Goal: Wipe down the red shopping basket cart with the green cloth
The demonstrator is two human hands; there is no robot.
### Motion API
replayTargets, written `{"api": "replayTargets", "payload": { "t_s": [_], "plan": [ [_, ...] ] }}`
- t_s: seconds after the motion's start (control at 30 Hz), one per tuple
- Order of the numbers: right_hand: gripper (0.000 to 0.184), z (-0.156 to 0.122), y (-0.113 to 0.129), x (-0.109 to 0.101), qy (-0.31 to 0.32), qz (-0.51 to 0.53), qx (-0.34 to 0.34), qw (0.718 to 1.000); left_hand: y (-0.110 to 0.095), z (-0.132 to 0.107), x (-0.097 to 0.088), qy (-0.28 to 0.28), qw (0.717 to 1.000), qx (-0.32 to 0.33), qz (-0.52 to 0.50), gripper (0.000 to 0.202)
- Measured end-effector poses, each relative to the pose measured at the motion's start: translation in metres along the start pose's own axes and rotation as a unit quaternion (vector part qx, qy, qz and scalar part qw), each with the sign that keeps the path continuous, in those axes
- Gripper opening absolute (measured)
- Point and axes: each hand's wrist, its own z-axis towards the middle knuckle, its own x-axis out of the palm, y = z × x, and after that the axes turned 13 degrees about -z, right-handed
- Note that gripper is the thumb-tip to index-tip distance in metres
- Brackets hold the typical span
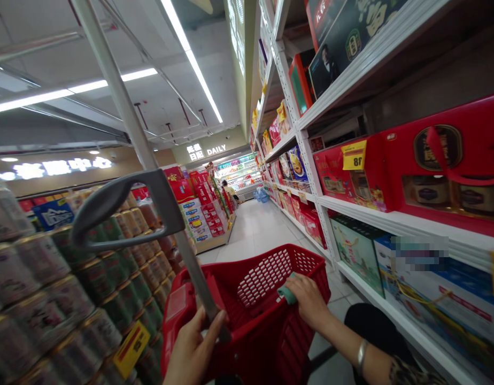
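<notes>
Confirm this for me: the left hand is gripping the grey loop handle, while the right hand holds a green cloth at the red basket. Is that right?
Not quite: the left hand is on the lower part of the grey pole, well below the grey loop handle, as the head view shows. The right hand does hold a green cloth at the red basket.

The basket (277,334) is red, the cloth (286,294) green, the sleeve (411,371) leopard-print.

Ceiling strip lights (191,59) glare white overhead, while stacked packs (38,302) at lower left blur.
</notes>
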Motion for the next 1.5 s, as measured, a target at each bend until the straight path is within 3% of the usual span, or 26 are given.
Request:
{"api": "replayTargets", "payload": {
  "t_s": [0.37, 0.53, 0.73, 0.87, 1.13, 1.5],
  "plan": [
    [0.063, 0.03, -0.06, -0.019, 0.049, -0.071, 0.087, 0.992, 0.005, -0.002, -0.005, 0.004, 1.0, -0.026, -0.012, 0.058],
    [0.064, 0.028, -0.06, -0.014, 0.027, -0.07, 0.106, 0.991, 0.0, -0.006, -0.001, -0.036, 0.999, -0.026, -0.014, 0.06],
    [0.064, 0.019, -0.05, -0.011, 0.01, -0.068, 0.11, 0.992, -0.001, -0.005, -0.006, -0.034, 0.999, -0.021, 0.019, 0.062],
    [0.064, 0.01, -0.03, -0.01, 0.02, -0.054, 0.089, 0.994, -0.001, -0.005, -0.008, -0.038, 0.999, -0.025, 0.027, 0.063],
    [0.066, -0.012, 0.038, -0.002, 0.009, 0.01, 0.038, 0.999, 0.001, -0.003, -0.007, -0.035, 0.999, -0.02, 0.019, 0.064],
    [0.063, -0.033, 0.112, -0.027, 0.036, 0.082, -0.052, 0.995, 0.003, -0.003, -0.008, -0.064, 0.996, 0.005, 0.055, 0.059]
  ]
}}
